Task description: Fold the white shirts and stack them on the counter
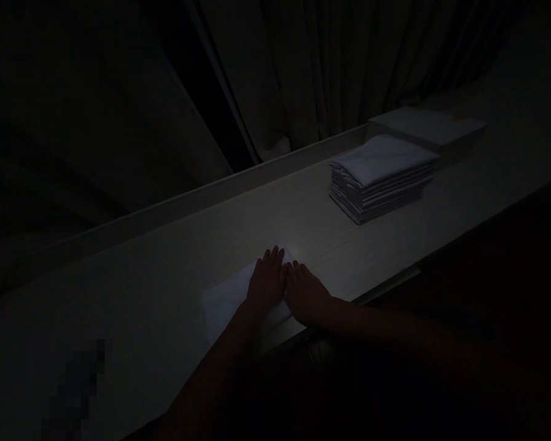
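A folded white cloth (229,297) lies flat near the front edge of the table. My left hand (267,280) rests palm down on its right part, fingers stretched out. Beside it, touching near the thumbs, my right hand (307,294) lies over the cloth's right end with its fingers extended. Both hands cover that end of the cloth, so its outline there is partly hidden. Further back to the right stands a neat stack of folded white cloths (386,162). The scene is very dark.
A pale box (427,125) stands behind the stack on the light table (266,211). A low raised ledge (211,188) runs along the table's back, with curtains (298,73) beyond it. A blurred, pixelated dark object (73,392) is at lower left.
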